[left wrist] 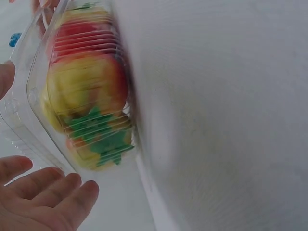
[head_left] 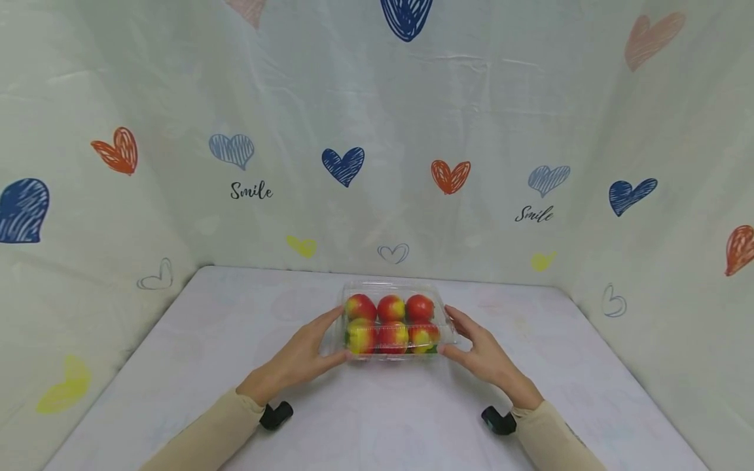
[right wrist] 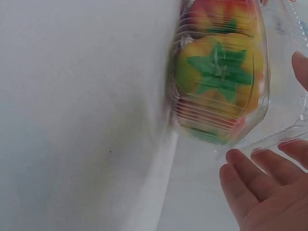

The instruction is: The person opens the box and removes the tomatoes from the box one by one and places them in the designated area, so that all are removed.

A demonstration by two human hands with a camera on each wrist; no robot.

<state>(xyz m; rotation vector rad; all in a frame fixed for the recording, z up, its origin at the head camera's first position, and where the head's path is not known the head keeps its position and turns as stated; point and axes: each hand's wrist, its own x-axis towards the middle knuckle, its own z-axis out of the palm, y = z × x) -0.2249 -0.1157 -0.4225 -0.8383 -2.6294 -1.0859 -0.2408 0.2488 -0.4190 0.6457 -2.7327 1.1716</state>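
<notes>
A clear plastic clamshell box [head_left: 446, 335] full of several red-and-yellow fruits [head_left: 391, 337] sits on the table. Green star-shaped leaves top the fruits [left wrist: 86, 82], seen through the ribbed side wall in the left wrist view. My left hand [head_left: 303, 353] is at the box's left end, thumb by the front corner and fingers extended toward the back. On the opposite end, my right hand [head_left: 485, 353] mirrors it, thumb and fingers spread along the rim. In the right wrist view, fingertips [right wrist: 233, 156] are right at the lid's projecting edge, with the fingers nearly straight.
A white cloth covers the table [head_left: 389, 418]. Behind and at both sides hangs a pale curtain [head_left: 483, 111] printed with hearts and "Smile". Small black devices [head_left: 499, 420] are worn at both wrists, near the beige sleeves [head_left: 556, 435].
</notes>
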